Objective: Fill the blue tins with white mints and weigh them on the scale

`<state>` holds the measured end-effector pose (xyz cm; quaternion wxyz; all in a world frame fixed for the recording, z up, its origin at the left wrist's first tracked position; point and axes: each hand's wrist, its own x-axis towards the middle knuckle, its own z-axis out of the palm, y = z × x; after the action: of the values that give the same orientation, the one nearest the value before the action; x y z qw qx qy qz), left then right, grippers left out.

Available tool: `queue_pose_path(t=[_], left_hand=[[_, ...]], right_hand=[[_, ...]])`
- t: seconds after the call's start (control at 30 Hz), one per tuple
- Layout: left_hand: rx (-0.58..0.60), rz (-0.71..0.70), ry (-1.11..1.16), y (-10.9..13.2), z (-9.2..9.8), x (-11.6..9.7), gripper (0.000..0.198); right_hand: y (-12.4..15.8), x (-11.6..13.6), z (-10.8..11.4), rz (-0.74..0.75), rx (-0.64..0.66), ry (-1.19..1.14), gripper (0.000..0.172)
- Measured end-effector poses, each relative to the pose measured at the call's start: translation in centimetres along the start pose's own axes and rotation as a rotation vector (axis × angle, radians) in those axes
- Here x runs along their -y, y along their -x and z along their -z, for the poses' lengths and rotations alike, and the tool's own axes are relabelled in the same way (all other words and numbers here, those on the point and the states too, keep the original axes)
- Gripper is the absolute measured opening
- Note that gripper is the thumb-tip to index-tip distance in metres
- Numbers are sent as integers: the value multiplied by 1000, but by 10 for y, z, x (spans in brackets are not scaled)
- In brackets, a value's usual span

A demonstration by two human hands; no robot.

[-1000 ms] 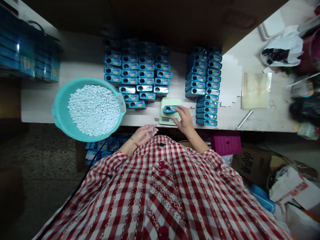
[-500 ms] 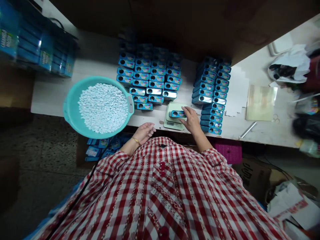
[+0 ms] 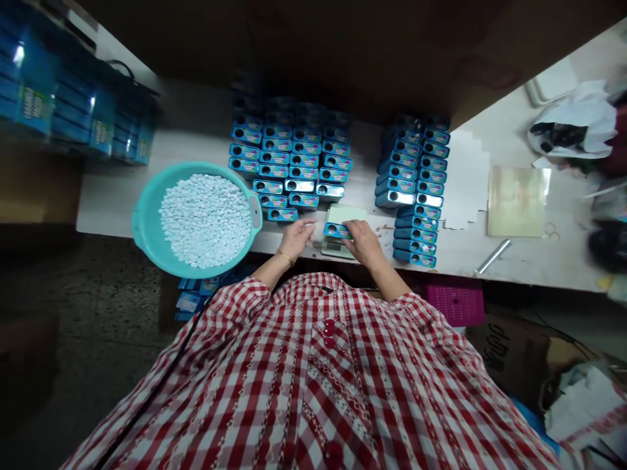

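Observation:
My right hand (image 3: 363,241) grips one end of a small blue tin (image 3: 335,230) with a round dark hole in its top. The tin is over the front part of a pale green weighing scale (image 3: 347,213); whether it touches the scale I cannot tell. My left hand (image 3: 296,240) is just left of the tin, fingers stretched towards it and slightly apart, with nothing visible in them. Beyond it stand rows of similar blue tins (image 3: 273,171). To the left, a turquoise basin (image 3: 147,245) holds many small white candies (image 3: 206,219).
More blue tins (image 3: 414,235) stand in columns right of the scale. Farther right lie white paper sheets (image 3: 465,179), a yellowish flat sheet (image 3: 516,202) and a metal tube (image 3: 492,256). Large blue packs (image 3: 73,108) are stacked at far left. A magenta basket (image 3: 454,303) sits below the table edge.
My right hand has moved the tin left and nearer to me, off the scale's middle. My left hand has moved right and forward, close to the tin. The view has shifted slightly.

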<state>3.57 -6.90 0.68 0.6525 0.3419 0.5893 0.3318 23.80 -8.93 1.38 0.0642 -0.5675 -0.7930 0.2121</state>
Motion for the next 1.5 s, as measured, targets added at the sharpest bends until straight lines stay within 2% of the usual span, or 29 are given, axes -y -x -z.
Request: queue_pose_path(t=[0.07, 0.17, 0.27, 0.33, 0.4, 0.47, 0.5, 0.57, 0.6, 0.67, 0.77, 0.83, 0.93, 1.0, 1.1, 1.23, 1.37, 1.43, 1.5], left_hand=[[-140, 40, 68, 10, 26, 8, 23], [-253, 185, 112, 24, 56, 20, 23], [-253, 319, 134, 28, 69, 30, 21], [-206, 366, 138, 25, 71, 32, 19], [-156, 378, 141, 21, 71, 31, 19], [-111, 373, 152, 18, 69, 28, 22], [-82, 377, 162, 19, 68, 26, 23], [-14, 398, 198, 22, 66, 23, 26], [19, 411, 220, 24, 64, 21, 27], [65, 428, 267, 29, 58, 19, 27], [107, 441, 303, 33, 47, 18, 26], [123, 455, 300, 33, 39, 17, 24], [130, 468, 295, 31, 29, 12, 19], [130, 474, 318, 31, 23, 7, 17], [134, 512, 392, 30, 15, 1, 11], [120, 564, 497, 30, 3, -1, 11], [71, 590, 573, 30, -2, -3, 21], [58, 594, 615, 31, -2, -4, 22], [51, 593, 658, 32, 0, -3, 22]], right_hand=[[-10, 24, -8, 80, 53, -2, 38], [-34, 68, -30, 176, 111, 30, 38], [-60, 100, -50, 209, 111, 49, 38], [-69, 103, -53, 217, 84, 51, 42], [-67, 85, -43, 201, 47, 64, 45], [-48, 49, -23, 97, -36, 91, 39], [-32, 26, -10, 14, -86, 115, 35], [9, -21, 16, -262, -329, 158, 27], [32, -43, 27, -373, -395, 193, 25], [78, -77, 41, -501, -344, 261, 23], [128, -103, 41, -495, -102, 350, 19], [143, -108, 34, -481, -34, 409, 17], [148, -103, 26, -445, -45, 461, 16], [144, -91, 27, -374, -53, 463, 18], [124, -60, 35, -235, -32, 416, 18], [67, -17, 36, -81, 7, 350, 22], [8, 3, 26, 37, 45, 326, 26], [-7, 10, 21, 50, 52, 294, 26], [-11, 23, 16, 52, 21, 238, 27]])
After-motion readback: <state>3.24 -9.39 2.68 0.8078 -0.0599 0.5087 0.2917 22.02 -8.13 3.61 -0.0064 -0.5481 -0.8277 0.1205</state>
